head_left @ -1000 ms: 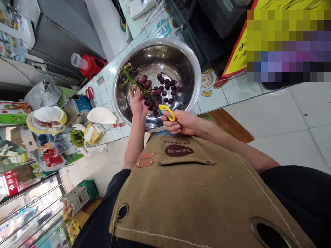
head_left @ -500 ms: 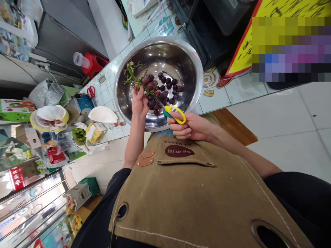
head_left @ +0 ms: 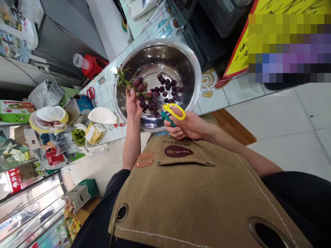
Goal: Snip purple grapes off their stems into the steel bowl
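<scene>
Over the left side of a wide steel bowl [head_left: 195, 69], my left hand [head_left: 133, 105] is closed on a grape bunch [head_left: 141, 86] with a partly bare green stem. My right hand [head_left: 184, 124] holds scissors [head_left: 174, 112] with one yellow and one green handle, spread apart. The blades point at the lower grapes of the bunch; their tips are hard to make out. Several loose dark grapes [head_left: 172, 84] lie in the bowl.
Left of the bowl on the tiled counter [head_left: 239, 93] are red scissors [head_left: 90, 93], a white curved dish [head_left: 102, 115], a red jug [head_left: 94, 66] and green grapes [head_left: 78, 136]. A yellow sign [head_left: 239, 51] stands at the right.
My left hand and the bunch have moved left, a little away from the scissors. The scissor handles have spread wider in my right hand.
</scene>
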### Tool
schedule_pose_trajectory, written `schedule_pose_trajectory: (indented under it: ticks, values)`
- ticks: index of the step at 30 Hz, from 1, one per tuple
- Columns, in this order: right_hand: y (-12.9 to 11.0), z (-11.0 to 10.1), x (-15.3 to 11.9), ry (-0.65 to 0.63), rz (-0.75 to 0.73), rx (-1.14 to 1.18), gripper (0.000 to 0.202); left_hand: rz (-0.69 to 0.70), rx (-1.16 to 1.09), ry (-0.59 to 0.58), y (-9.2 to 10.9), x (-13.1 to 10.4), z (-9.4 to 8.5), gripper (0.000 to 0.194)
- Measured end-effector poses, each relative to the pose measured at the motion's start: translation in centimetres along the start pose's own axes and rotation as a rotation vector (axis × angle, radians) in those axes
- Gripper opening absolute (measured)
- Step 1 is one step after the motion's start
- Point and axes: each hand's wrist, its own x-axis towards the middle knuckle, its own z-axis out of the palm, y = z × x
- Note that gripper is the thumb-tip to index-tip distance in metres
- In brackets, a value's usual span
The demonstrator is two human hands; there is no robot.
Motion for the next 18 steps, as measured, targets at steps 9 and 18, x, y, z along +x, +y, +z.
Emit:
schedule_pose_trajectory:
  ticks: [9,18]
  values:
    - [0.7,-0.1,1.2,0.160,-0.063,-0.202,0.054,0.090,0.083,0.002,0.6,-1.1,0.1,0.033]
    - [0.6,-0.2,1.8,0.239,-0.099,-0.247,0.049,0.041,0.075,0.016,0.3,-1.3,0.5,0.042]
